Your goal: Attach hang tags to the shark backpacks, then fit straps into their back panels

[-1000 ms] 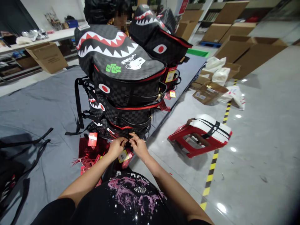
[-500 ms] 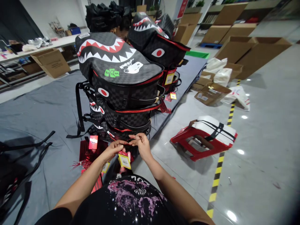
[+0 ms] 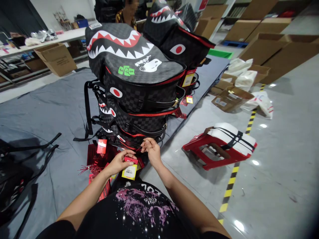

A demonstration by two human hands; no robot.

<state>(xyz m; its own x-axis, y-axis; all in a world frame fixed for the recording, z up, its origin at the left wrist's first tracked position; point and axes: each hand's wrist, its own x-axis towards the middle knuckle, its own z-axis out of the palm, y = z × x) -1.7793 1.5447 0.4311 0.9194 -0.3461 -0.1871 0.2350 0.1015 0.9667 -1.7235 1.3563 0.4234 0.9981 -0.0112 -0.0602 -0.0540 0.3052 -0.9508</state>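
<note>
A stack of black checkered backpacks [image 3: 134, 96] with shark-mouth prints stands on a grey cloth [image 3: 45, 109] in front of me. My left hand [image 3: 119, 162] pinches a yellow and red hang tag [image 3: 129, 170] at the foot of the stack. My right hand [image 3: 151, 150] is closed in a pinch against the bottom backpack, just above the tag; what it grips is too small to make out. Red foil tags [image 3: 98, 159] lie on the cloth beside my left hand.
A second pile of shark backpacks [image 3: 176, 39] stands behind the first. A tipped red stool with a white cushion [image 3: 221, 144] lies on the shiny floor to the right, by a yellow-black tape line [image 3: 233, 176]. Cardboard boxes [image 3: 261, 49] sit at back right. A person stands behind the stacks.
My left hand has dropped lower and towards me with the yellow tag. My right hand stays at the bottom backpack. The view has shifted slightly left.
</note>
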